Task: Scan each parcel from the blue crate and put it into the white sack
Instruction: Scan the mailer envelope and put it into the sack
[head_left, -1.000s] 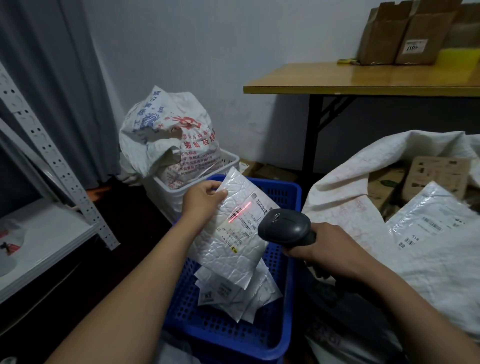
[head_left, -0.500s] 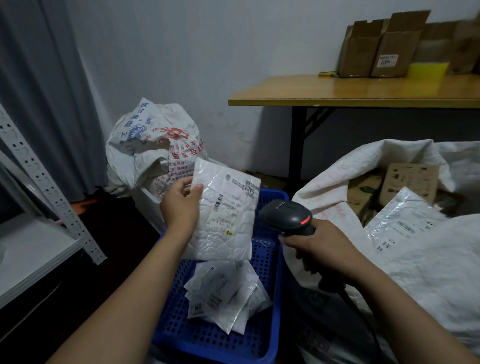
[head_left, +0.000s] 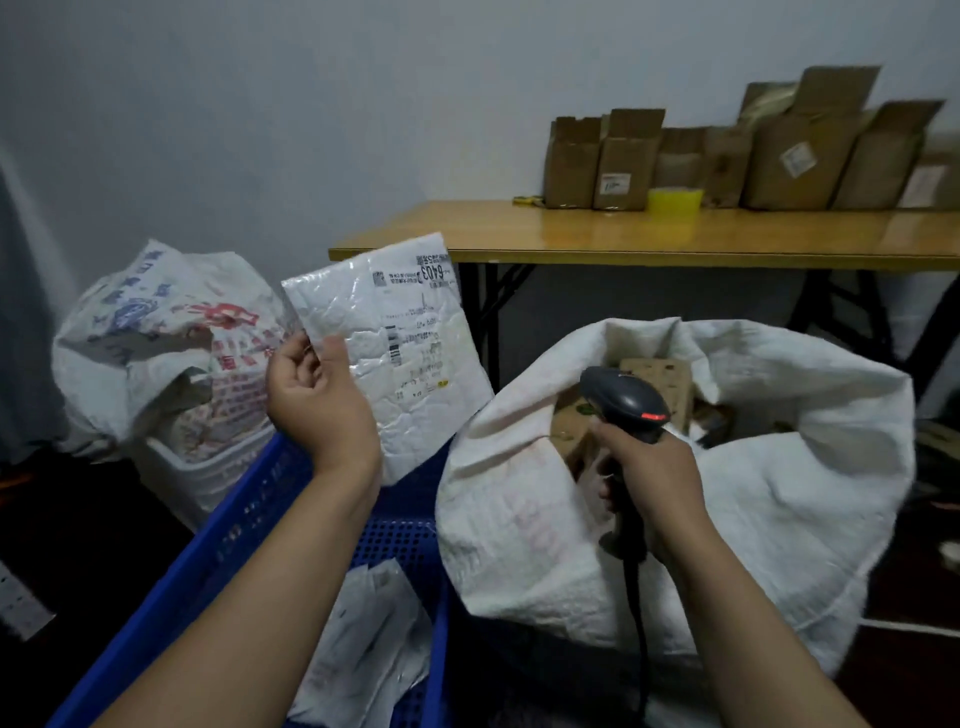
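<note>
My left hand (head_left: 319, 400) grips a flat white padded parcel (head_left: 395, 343) by its left edge and holds it up above the blue crate (head_left: 249, 525), label facing me. Several more white parcels (head_left: 374, 639) lie in the crate's bottom. My right hand (head_left: 649, 478) is closed around the handle of a dark barcode scanner (head_left: 623, 400), whose head sits over the mouth of the white sack (head_left: 779, 499). The sack stands open to the right of the crate, with brown cardboard parcels (head_left: 660, 374) visible inside. The held parcel is left of the sack's rim.
A printed white bag (head_left: 166, 338) sits in a white basket (head_left: 208, 473) behind the crate at left. A wooden table (head_left: 649, 234) against the wall carries several cardboard boxes (head_left: 727, 161) and a yellow tape roll (head_left: 675, 200). The scanner cable (head_left: 641, 639) hangs down.
The red scan line on the label has gone. My left hand has lifted the parcel up and toward the sack; my view has swung right, and the scanner now sits over the sack's mouth.
</note>
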